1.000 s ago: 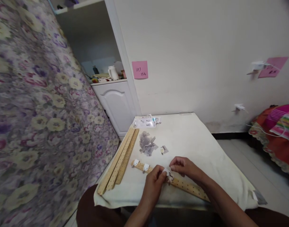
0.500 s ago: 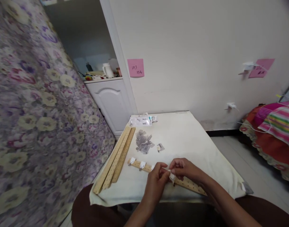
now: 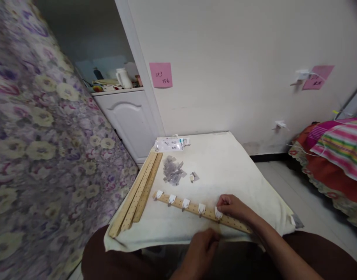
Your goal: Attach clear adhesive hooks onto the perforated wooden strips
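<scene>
A narrow wooden strip with rows of small holes (image 3: 192,208) lies slantwise near the table's front. Several white tags with small metal pieces hang along it, among them a white tag (image 3: 185,203) near its middle. My right hand (image 3: 231,206) has thumb and fingers pinched at the upper edge of the rightmost white tag (image 3: 218,213). Lower down, my left hand (image 3: 204,243) rests at the table's front edge, apart from the strip. Its fingers are curled in, and whether they hold anything is hidden.
On the pale tablecloth (image 3: 219,163) lie a pile of small clear bags (image 3: 173,171) and a single small bagged piece (image 3: 192,177). Several perforated wooden strips (image 3: 140,194) run along the left edge. A clear-fronted package (image 3: 168,144) sits at the back.
My left hand has let go of the rightmost tag and moved down toward me to the table edge. My right hand stays at that tag. The view has shifted slightly.
</scene>
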Available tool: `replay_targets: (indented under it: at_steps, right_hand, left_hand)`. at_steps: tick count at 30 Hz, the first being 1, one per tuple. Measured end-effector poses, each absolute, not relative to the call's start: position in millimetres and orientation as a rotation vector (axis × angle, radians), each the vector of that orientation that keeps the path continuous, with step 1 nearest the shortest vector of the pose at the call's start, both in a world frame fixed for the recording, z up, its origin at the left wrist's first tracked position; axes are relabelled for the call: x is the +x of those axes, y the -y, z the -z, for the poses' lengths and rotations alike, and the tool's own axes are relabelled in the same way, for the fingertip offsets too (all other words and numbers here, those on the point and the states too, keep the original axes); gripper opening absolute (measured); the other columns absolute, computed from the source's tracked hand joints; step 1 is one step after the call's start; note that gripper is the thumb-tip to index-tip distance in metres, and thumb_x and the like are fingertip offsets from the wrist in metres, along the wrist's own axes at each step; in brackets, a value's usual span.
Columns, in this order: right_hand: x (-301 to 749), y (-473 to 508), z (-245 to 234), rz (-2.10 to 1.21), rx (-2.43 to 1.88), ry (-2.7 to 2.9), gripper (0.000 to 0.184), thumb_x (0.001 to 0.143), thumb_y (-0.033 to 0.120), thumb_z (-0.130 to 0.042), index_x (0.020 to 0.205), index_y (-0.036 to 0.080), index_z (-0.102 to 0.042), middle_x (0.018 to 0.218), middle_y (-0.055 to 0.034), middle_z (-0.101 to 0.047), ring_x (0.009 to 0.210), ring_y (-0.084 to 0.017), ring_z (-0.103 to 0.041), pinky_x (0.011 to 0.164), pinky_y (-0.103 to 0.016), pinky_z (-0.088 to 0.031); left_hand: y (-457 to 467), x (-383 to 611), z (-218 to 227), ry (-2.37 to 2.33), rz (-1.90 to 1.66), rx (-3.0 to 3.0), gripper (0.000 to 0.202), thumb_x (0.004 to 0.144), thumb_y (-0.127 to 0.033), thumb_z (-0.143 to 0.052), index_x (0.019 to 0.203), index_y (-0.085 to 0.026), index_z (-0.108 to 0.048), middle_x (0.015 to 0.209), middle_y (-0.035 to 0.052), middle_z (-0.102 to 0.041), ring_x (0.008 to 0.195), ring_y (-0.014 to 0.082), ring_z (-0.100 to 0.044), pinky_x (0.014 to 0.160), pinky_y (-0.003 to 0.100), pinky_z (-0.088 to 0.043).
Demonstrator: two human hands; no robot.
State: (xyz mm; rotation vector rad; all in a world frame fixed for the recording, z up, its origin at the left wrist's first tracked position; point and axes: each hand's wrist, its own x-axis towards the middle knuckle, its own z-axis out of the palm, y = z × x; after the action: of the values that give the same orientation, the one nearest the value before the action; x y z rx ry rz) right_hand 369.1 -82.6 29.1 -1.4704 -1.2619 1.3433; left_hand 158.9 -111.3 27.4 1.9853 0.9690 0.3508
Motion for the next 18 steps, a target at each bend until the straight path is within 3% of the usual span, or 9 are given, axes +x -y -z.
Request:
replay_targets:
  at_steps: [8,18]
  right_hand:
    - [373.7,87.0,-25.5,-1.222,-1.534,1.295,0.003,0.063,0.018,-0.058,0.065,0.015,-0.057,0.057,0.0039,-0.053,0.053,-0.009,-0.043,0.050,-0.020,-0.031]
    - [374.5,89.0,-24.8,-1.213,-1.556,1.348,0.004,0.065,0.018,-0.059,0.067,0.015,-0.059,0.060,0.0024,-0.055,0.056,-0.010,-0.046,0.051,-0.020,-0.033]
  left_hand:
    - [109.0,160.9,-24.2,-0.929,-0.303,2.004,0.020,0.075,-0.012,-0.044,0.082,-0.019,-0.061,0.081,0.0005,-0.065,0.079,0.0155,-0.057,0.071,0.023,-0.038]
    - [104.5,161.5,-28.2,-0.943,-0.325,2.037,0.017,0.078,-0.012,-0.043,0.079,-0.019,-0.059,0.078,-0.0003,-0.064,0.076,0.0148,-0.056,0.068,0.023,-0.038]
